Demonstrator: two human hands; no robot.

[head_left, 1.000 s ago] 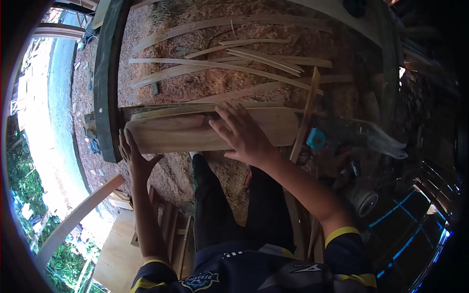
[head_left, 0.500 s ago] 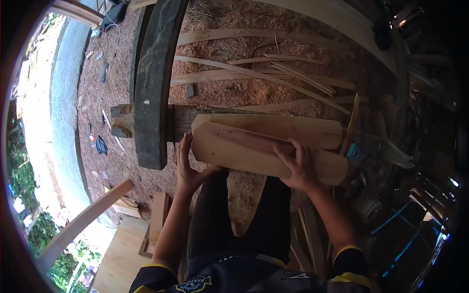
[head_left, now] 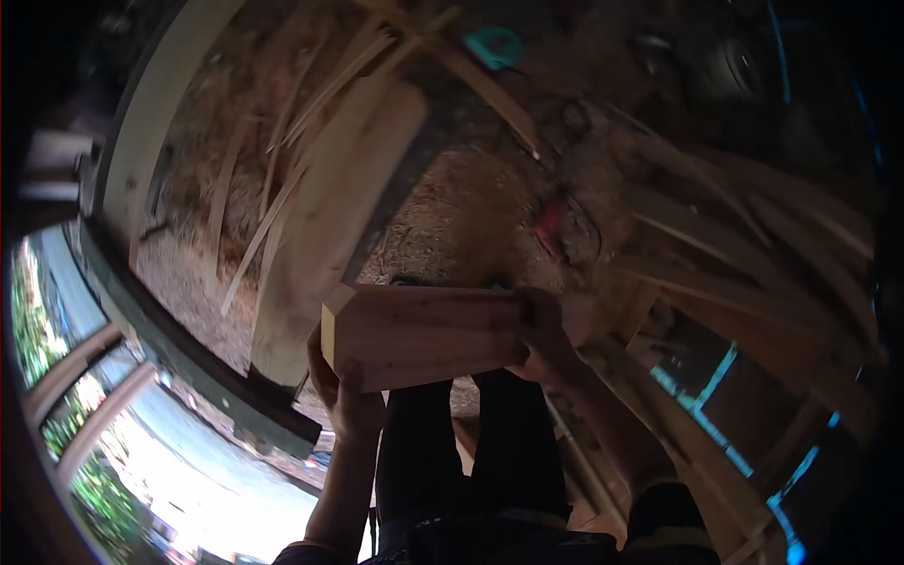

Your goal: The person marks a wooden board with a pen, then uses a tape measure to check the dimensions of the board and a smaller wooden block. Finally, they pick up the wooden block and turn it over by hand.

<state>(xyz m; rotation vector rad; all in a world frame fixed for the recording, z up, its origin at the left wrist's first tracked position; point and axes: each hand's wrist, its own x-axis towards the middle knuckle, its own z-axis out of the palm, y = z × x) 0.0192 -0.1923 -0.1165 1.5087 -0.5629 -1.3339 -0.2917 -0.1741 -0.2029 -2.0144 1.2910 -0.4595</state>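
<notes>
A wooden board [head_left: 424, 334] with cut corners at its left end is held level in front of my legs. My left hand [head_left: 348, 391] grips its left end, thumb on the near face and fingers behind. At the right end my right hand [head_left: 544, 339] is wrapped round the board, its fingers dark in the shade. Another pale board [head_left: 330, 207] lies slanted beyond, over the shavings-covered ground, apart from my hands.
A dark heavy beam [head_left: 188, 344] runs along the left. Thin wood strips [head_left: 273, 188] lie at the upper left. A teal object [head_left: 494, 47] is at the top, a red object [head_left: 551, 226] right of centre, and stacked planks [head_left: 725, 235] at the right.
My view has turned to the right. The board is lifted off the bench area and its reddish face shows; my right hand has gone from resting on its face to gripping its right end.
</notes>
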